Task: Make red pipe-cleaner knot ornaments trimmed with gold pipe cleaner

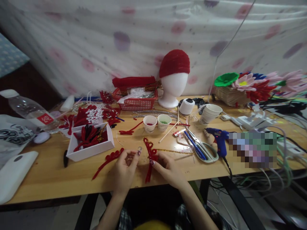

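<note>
My right hand (166, 166) pinches a red fuzzy looped piece (149, 150) with gold trim, its red stem hanging down past the fingers. To its left, my left hand (128, 164) has thumb and forefinger pressed together on a small, pale, shiny bit (139, 149) that is too small to name. A second red looped piece (114, 155) lies on the table just left of my left hand. From beside the held piece, a gold strand (175, 151) runs to the right across the wood.
Paper cups of red beads (150, 124) and green beads (164, 123) stand behind my hands. Scissors (208, 153), a blue pen (195, 145) and a blue glue gun (219, 140) lie right. A white box (92, 151) is left; a foam head (173, 86) and red basket (136, 103) stand behind.
</note>
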Tool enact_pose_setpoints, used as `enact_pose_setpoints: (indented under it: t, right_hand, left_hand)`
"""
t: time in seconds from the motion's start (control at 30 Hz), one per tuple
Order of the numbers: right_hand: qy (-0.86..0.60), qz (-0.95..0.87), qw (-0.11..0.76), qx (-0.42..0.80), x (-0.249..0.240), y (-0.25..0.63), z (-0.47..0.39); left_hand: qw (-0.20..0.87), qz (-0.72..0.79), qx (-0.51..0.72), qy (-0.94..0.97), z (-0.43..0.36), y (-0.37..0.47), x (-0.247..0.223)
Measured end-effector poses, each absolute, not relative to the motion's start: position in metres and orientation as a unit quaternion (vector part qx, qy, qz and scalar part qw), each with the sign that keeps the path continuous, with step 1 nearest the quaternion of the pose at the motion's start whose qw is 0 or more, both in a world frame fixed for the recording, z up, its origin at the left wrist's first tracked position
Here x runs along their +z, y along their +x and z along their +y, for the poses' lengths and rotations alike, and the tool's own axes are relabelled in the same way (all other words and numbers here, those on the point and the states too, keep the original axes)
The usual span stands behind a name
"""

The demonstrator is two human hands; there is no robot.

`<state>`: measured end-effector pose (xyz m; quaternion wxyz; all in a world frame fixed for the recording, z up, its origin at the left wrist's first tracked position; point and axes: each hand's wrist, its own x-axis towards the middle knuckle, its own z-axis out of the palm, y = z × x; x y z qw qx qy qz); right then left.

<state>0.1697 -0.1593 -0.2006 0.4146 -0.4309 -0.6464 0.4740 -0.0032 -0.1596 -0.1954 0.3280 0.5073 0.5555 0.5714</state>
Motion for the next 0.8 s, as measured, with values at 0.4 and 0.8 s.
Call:
enact_pose_setpoints:
  t: [0.4,0.8]
  right_hand:
    - [-0.419,-0.676,0.408,0.448,-0.1958,0.1713,-0.1582]
    - [-0.407,-0.689,0.412,0.435,-0.1929,0.1711,-0.1591]
  left_hand:
    - [0.317,0.48,0.516,0.635,-0.1618,-0.0011,-0.194]
    - [0.291,0.501,0.472,0.664,-0.1618,0.0028,-0.1918]
